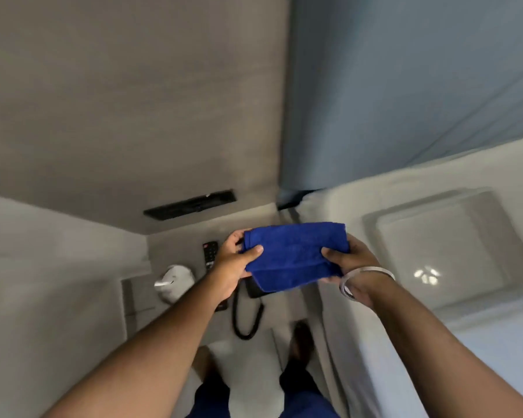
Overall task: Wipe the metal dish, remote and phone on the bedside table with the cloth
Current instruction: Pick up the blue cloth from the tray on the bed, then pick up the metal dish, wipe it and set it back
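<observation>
I hold the blue cloth (295,254) stretched between both hands, in the air above the bedside table (175,251). My left hand (234,263) grips its left edge, thumb laid across the front of the fabric and the other fingers curled behind it. My right hand (349,260) grips the right edge the same way, thumb on top and fingers tucked under the lower corner. The cloth is folded, its lower edge sagging a little between my hands. A pair of thin metal bangles (361,280) sits on my right wrist.

Below the cloth, on the table, the black remote (209,251) lies just left of my left hand, its length running away from me; my wrist covers its near end. Further left stands the metal dish (175,282), pale and shiny, near the table's left edge. The phone (255,292) is mostly hidden under the cloth; only a dark corner of its body shows, and its coiled black cord (248,322) loops down toward me over the table's front.

A long black panel (191,204) is set into the grey wall (127,116) behind the table. To the right is the bed (435,251) with white linen and a white pillow against a blue-grey headboard (420,86). My legs in dark blue trousers (302,393) stand on the floor between table and bed.
</observation>
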`<state>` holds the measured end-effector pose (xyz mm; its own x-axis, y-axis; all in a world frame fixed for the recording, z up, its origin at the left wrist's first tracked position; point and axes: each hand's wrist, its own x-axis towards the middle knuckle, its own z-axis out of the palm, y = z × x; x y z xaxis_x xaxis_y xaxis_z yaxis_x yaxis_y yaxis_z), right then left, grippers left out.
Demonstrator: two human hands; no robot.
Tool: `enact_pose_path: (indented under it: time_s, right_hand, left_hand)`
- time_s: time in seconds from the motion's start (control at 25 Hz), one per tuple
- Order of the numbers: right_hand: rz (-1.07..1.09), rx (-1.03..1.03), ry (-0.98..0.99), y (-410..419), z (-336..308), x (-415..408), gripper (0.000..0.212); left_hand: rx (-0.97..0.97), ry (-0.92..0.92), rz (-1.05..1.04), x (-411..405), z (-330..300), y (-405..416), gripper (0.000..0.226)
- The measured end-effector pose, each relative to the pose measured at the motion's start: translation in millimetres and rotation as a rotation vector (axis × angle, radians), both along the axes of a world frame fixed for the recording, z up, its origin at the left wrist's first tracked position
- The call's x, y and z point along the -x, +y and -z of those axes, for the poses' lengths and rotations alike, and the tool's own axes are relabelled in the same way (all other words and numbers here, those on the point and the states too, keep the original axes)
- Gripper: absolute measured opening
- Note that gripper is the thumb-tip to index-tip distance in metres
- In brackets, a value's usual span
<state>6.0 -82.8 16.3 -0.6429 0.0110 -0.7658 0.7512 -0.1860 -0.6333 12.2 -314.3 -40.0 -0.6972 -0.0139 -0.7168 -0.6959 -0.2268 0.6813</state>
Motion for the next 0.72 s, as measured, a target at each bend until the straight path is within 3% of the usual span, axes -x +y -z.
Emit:
enact_pose_path:
  time_s: [0.16,0.28,0.36,0.48,0.6,0.72]
  right_hand:
    - [-0.201,-0.039,-0.003,-127.3,26.0,-18.0,0.023]
    - [-0.274,-0.155,0.009,-193.0,48.9,-36.0,0.017]
    - [-0.287,-0.187,0.021,-222.3,61.6,-45.7,0.016]
    - [-0.287,-0.257,0.056,-249.8,76.1,-55.1,0.017]
    - [-0.272,-0.289,0.098,-260.2,67.3,-58.5,0.016]
    - [-0.258,-0.302,0.146,-268.3,30.9,-62.2,0.015]
  left_hand:
    - [0.133,-0.098,-0.078,-56.6,53.0,-135.4,0.025]
    - [0.648,-0.174,0.088,-85.3,112.7,-230.1,0.033]
    - [0.82,-0.266,0.211,-97.7,149.5,-268.7,0.054]
    - [0.802,-0.386,0.25,-103.7,195.3,-282.0,0.073]
    - [0.822,-0.384,0.237,-102.2,208.9,-276.5,0.044]
    - [0.712,-0.345,0.129,-104.5,180.3,-282.0,0.027]
